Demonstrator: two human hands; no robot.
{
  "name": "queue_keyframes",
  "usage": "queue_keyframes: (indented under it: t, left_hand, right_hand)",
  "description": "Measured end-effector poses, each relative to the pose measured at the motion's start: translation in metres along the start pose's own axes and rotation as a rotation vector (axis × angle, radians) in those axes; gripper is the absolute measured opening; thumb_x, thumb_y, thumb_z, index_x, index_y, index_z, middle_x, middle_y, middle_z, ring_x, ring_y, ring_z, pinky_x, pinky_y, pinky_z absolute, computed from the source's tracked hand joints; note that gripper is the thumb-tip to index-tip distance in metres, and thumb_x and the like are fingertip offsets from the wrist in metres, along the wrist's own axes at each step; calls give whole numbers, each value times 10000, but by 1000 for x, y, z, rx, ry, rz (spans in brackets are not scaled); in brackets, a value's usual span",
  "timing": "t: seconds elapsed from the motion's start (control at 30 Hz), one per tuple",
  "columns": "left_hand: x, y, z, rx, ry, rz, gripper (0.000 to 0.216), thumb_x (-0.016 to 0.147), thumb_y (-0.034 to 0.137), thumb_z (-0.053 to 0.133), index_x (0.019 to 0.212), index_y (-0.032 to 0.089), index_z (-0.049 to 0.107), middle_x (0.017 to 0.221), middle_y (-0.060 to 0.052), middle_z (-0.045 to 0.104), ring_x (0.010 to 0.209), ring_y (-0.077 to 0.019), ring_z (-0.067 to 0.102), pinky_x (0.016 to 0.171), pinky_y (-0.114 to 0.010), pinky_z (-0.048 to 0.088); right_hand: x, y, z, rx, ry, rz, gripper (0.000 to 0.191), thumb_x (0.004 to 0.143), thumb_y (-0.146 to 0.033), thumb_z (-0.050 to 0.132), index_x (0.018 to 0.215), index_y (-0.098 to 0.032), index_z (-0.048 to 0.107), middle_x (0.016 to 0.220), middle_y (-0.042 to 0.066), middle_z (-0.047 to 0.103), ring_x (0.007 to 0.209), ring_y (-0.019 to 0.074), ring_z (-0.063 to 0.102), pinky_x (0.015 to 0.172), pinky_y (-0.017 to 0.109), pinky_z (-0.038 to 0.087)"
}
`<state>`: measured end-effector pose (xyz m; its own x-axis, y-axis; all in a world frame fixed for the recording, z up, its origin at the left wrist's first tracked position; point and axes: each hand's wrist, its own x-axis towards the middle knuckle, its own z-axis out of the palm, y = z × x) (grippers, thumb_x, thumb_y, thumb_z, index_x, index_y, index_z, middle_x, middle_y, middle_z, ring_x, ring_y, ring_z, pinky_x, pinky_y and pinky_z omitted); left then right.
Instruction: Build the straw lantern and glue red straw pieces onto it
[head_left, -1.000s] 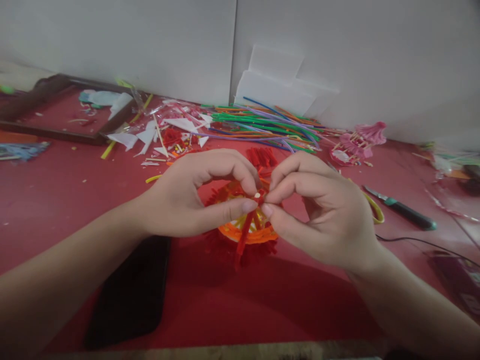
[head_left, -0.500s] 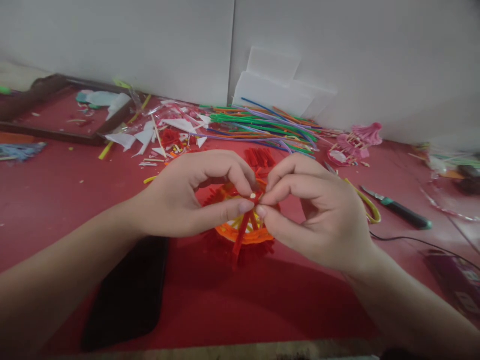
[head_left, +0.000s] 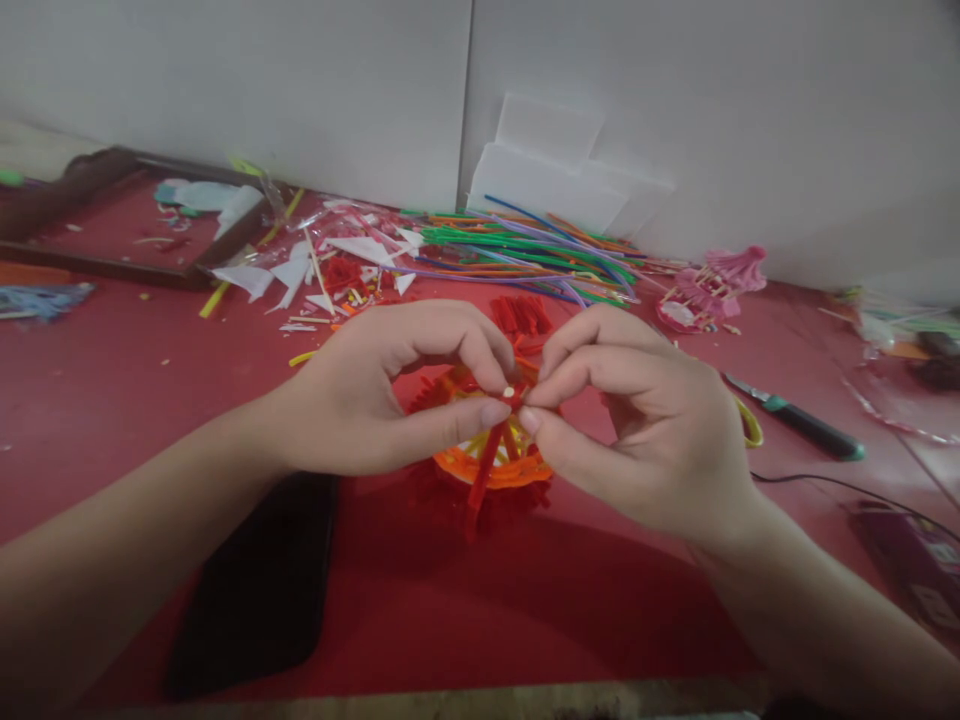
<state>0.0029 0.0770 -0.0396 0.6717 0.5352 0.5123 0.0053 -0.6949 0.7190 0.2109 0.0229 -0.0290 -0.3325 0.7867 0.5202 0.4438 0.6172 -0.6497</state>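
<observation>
Between both hands is a red fuzzy strip that looks like a pipe cleaner (head_left: 487, 465), its length hanging downward and a small pale stick end showing at its top. My left hand (head_left: 397, 390) pinches it between thumb and forefinger. From the other side my right hand (head_left: 637, 420) grips it with closed thumb and fingertips. Directly below and behind sits a round orange, yellow and red craft piece (head_left: 487, 475), partly hidden by the fingers. A bunch of short red strips (head_left: 520, 316) lies just beyond the hands.
Several coloured pipe cleaners (head_left: 525, 250) lie at the back by white cards (head_left: 547, 185). Paper scraps (head_left: 289, 275) and a dark wooden frame (head_left: 105, 262) are on the left. A black phone-like slab (head_left: 255, 590) lies near my left forearm. On the right are a knife (head_left: 814, 428) and a pink model (head_left: 720, 285).
My right hand has shifted slightly to the right, its fingertips still at the strip. My left hand stays almost where it was.
</observation>
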Motion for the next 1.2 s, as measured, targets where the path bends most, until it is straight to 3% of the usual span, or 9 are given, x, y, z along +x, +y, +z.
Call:
queue_keyframes:
  t: [0.57,0.77,0.9,1.0,1.1,1.13,1.2]
  left_hand:
    - [0,0,1,-26,-4,-4,64,835,229,720,861,231,661,865,-40,729,834,-185,703,735,-293,584]
    - [-1,0,3,-36,3,0,60,841,221,713,861,222,657,866,-40,721,834,-184,703,744,-286,576]
    - [-2,0,0,-47,13,1,57,893,246,657,944,220,653,965,-66,700,896,-182,686,799,-292,575]
    - [-4,-4,-7,-64,-54,30,350,858,419,700,1126,207,621,1177,-130,624,1113,-254,635,960,-382,552]
    - [-6,-11,-13,35,-183,60,956,558,595,877,1329,187,486,1344,-174,500,1277,-337,522,1059,-448,498]
    - [-7,-13,-14,65,-199,53,1056,501,609,894,1358,187,442,1354,-171,484,1278,-340,514,1051,-449,504]
    - [-9,-16,-15,90,-202,4,1042,515,595,891,1350,195,412,1322,-146,496,1231,-322,541,1006,-431,535]
  right_hand:
    - [0,0,6,-111,91,-87,160,762,-110,703,729,-255,645,774,18,616,728,176,591,641,351,519]
    - [-1,-1,5,-116,66,-83,138,775,-108,696,748,-238,659,788,20,614,742,172,597,658,348,521]
    - [3,3,-8,-120,16,-76,113,813,-137,669,816,-248,688,895,38,648,822,192,622,747,390,533]
    - [9,14,-24,-121,-26,-88,178,827,-109,629,891,-257,707,941,44,674,900,205,633,812,404,534]
    - [13,29,-38,-103,-235,-143,283,816,-85,620,1011,-272,706,1038,40,699,997,210,648,886,402,531]
    - [13,33,-41,-103,-305,-164,303,818,-97,629,1050,-278,701,1094,39,696,1035,212,648,916,404,525]
    - [13,38,-44,-114,-404,-194,306,836,-138,646,1106,-275,690,1203,48,667,1111,213,635,971,406,507]
